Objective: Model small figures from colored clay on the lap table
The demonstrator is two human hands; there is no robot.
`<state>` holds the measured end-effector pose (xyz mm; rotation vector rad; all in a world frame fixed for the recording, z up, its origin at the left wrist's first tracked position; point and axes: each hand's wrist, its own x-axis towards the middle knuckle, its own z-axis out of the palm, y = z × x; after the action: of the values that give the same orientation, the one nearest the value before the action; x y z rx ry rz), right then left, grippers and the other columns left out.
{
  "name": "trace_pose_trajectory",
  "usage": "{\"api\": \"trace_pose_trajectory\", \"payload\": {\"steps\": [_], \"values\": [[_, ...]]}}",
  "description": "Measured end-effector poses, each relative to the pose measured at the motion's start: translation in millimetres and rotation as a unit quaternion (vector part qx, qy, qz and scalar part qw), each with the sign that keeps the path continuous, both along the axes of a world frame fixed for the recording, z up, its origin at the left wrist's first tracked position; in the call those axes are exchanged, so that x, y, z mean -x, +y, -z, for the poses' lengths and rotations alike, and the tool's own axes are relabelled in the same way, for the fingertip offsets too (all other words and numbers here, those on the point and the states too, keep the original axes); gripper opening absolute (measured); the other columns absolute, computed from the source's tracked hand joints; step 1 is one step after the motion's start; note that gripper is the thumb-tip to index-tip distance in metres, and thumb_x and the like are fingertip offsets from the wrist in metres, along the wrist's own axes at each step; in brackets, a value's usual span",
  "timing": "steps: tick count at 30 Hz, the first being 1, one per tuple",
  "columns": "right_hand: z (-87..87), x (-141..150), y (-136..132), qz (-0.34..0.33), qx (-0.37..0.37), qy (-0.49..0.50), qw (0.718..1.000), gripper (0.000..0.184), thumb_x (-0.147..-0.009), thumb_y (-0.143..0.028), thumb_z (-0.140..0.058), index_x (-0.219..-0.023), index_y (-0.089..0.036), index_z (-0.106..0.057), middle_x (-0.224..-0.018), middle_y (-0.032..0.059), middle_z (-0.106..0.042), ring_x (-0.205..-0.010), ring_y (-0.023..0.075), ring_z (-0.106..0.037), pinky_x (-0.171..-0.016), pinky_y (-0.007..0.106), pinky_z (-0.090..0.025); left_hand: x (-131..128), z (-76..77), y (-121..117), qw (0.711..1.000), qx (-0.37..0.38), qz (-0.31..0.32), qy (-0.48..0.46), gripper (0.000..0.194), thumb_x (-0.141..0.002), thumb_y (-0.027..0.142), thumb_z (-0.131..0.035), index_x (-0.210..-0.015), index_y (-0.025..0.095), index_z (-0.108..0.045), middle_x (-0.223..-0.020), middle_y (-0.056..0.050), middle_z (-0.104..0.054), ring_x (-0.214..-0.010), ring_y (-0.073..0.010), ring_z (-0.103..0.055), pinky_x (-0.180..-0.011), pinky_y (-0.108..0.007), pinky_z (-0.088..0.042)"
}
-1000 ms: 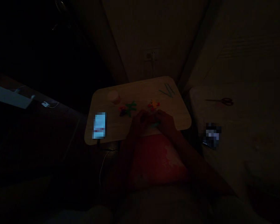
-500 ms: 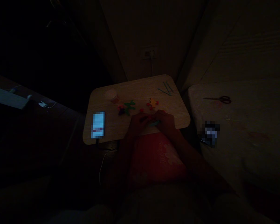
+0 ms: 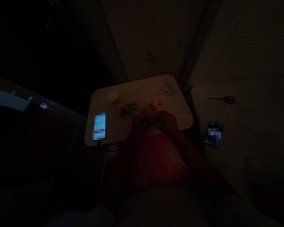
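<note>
The scene is very dark. My left hand [image 3: 140, 123] and my right hand [image 3: 169, 122] meet at the near edge of a small wood-grain table [image 3: 118, 129], fingers curled and pressed close together. A small blue-green piece [image 3: 159, 123] shows at the fingers of my right hand, which are closed on it; its kind is unclear. Whatever my left fingers pinch is hidden. Just beyond the hands lie a small red piece [image 3: 143, 111] and a yellow-orange shape [image 3: 155, 103] with red bits round it. To the left is a cluster of green pieces [image 3: 131, 106] beside dark and red ones.
On the table are a round lidded tub [image 3: 113, 96], a lit phone [image 3: 99, 126] with a cable, and thin green sticks [image 3: 167, 89]. Scissors [image 3: 223, 99] and a blurred-out device [image 3: 214, 134] lie on the pale surface at right. A socket [image 3: 151, 53] is on the wall.
Both hands stay in nearly the same place. Less of the blue-green piece shows now, as the right fingers have shifted over it. The picture is slightly darker.
</note>
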<state>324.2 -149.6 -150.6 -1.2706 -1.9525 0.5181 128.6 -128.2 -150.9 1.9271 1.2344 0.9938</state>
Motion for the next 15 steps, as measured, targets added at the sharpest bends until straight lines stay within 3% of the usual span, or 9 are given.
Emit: {"api": "trace_pose_trajectory", "payload": {"steps": [5, 10, 15], "values": [[-1.5, -2.4, -0.5, 0.016, 0.007, -0.025, 1.0, 0.025, -0.089, -0.021, -0.065, -0.108, -0.024, -0.081, -0.107, 0.0082, -0.076, -0.096, 0.0236, -0.07, -0.081, 0.032, -0.05, -0.6, 4.0, 0.8, 0.999, -0.048, 0.012, -0.02, 0.023, -0.086, 0.031, -0.08, -0.104, 0.017, -0.076, -0.102, -0.006, -0.078, -0.095, -0.0203, -0.071, -0.088, -0.033, -0.055], [-3.7, -1.5, -0.9, 0.017, 0.039, -0.112, 0.993, 0.03, -0.082, -0.02, -0.067, -0.108, -0.026, -0.081, -0.107, 0.008, -0.076, -0.094, 0.0261, -0.07, -0.077, 0.034, -0.05, -1.1, 4.8, 2.4, 0.996, -0.067, 0.025, 0.052, 0.007, -0.089, 0.025, -0.076, -0.092, 0.018, -0.078, -0.093, -0.006, -0.077, -0.092, -0.0217, -0.07, -0.091, -0.037, -0.055], [-7.5, -3.0, -5.9, 0.055, 0.042, -0.056, 0.996, 0.041, -0.078, -0.022, -0.068, -0.118, -0.022, -0.076, -0.118, 0.0099, -0.077, -0.102, 0.0281, -0.071, -0.084, 0.036, -0.052, -1.5, 5.8, 4.4, 0.993, -0.068, 0.021, 0.095, 0.007, -0.09, 0.026, -0.075, -0.089, 0.019, -0.078, -0.093, -0.006, -0.077, -0.095, -0.0232, -0.069, -0.094, -0.041, -0.054]]}}
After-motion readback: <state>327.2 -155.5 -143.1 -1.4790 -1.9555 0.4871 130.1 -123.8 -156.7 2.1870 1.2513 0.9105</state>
